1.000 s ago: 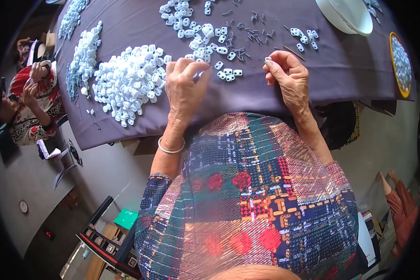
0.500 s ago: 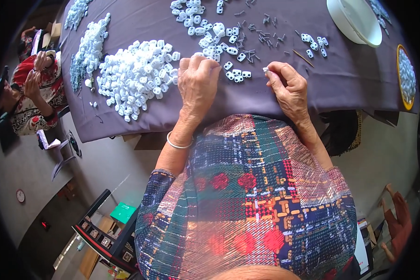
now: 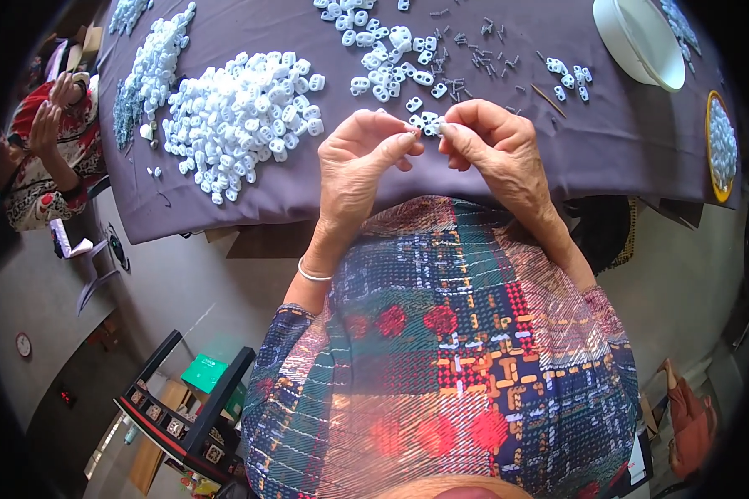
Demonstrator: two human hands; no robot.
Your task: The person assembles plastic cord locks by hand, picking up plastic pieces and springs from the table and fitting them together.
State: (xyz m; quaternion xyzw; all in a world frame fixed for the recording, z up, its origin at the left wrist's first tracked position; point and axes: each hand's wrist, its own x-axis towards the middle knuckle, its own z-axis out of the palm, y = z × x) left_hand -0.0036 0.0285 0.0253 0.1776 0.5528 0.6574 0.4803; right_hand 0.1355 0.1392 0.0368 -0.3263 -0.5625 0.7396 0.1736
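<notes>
My left hand point(image 3: 359, 162) and my right hand point(image 3: 499, 150) are close together above the near part of the cloth-covered table, fingertips a little apart. Between my right thumb and fingers is a small white plastic piece point(image 3: 443, 127). My left thumb and forefinger pinch something tiny that I cannot make out. Just behind the fingertips lie several white plastic pieces with holes point(image 3: 425, 120), partly hidden by my right hand. Farther back are loose white two-hole pieces point(image 3: 381, 68) and a scatter of small dark grey springs or pins point(image 3: 483, 60).
A big heap of white pieces point(image 3: 237, 112) lies left of my left hand, with smaller heaps point(image 3: 160, 66) beyond. On the right are a thin brown stick point(image 3: 548, 100), a white basin point(image 3: 641, 46) and a yellow-rimmed tray point(image 3: 711, 158) of pale pieces. Another person's hands point(image 3: 50, 108) show at far left.
My left hand has turned from knuckles-up beside the white pieces to a pinch nearer my right hand. My right hand has moved left with the white piece. The whole view has shifted slightly.
</notes>
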